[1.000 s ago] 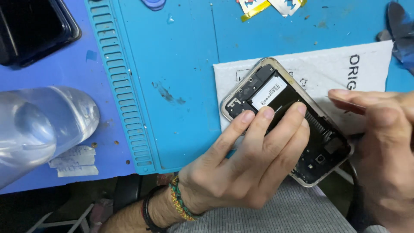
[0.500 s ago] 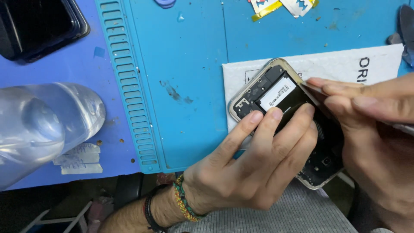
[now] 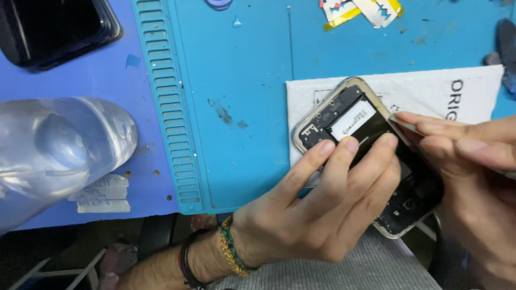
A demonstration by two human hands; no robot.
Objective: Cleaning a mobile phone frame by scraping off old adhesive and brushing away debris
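1. The opened phone [image 3: 355, 121] lies back side up on a white paper sheet [image 3: 430, 91], towards the right edge of the blue mat [image 3: 242, 80] that covers the table. Its rear cover is already off, so the circuit board and a white-labelled part show inside the metal frame.

2. The left hand [image 3: 317, 215] comes up from the near edge of the table and lies across the middle of the phone. Its fingers [image 3: 336, 156] are spread and pressed flat on the dark inner parts, holding the phone down rather than pinching anything.

3. The right hand [image 3: 473, 177] reaches in from the right edge. Its grip is pressed together on a thin flat tool [image 3: 404, 124], whose tip sits at the phone's right rim, touching the frame or just inside it; which, I cannot tell.

4. Judging by this, the work is partway: the shell is open and the insides are exposed, but the board and inner parts still sit in the frame, and nothing lifted out of it lies beside the phone.

5. Elsewhere, well apart: a black tray [image 3: 54, 27] at the far left corner, a clear plastic bottle [image 3: 54, 156] lying at the left edge, and razor blades [image 3: 371, 11] at the far edge.
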